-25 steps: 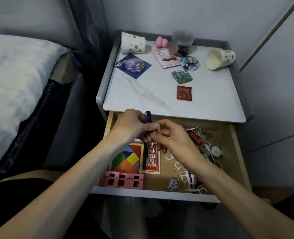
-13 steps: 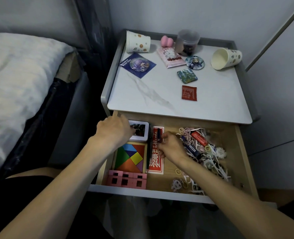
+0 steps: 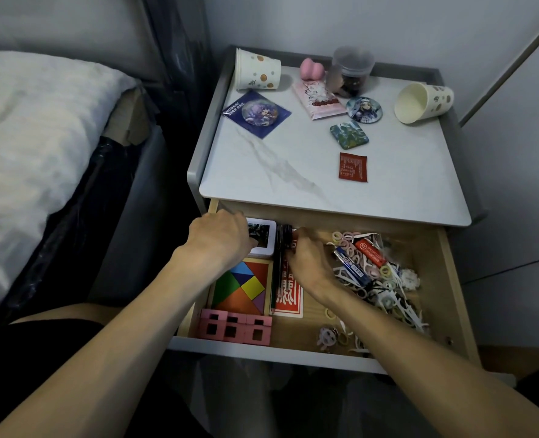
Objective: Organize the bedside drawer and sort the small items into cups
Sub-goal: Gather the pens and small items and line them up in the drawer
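both hands palm-down, reaching into drawer

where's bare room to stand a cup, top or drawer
The nightstand top is bare across its near left, between the blue badge card, the red packet and the front edge. In the drawer only a front patch is free, between the pink blocks and loose hair ties; its right side is crowded with floss picks.
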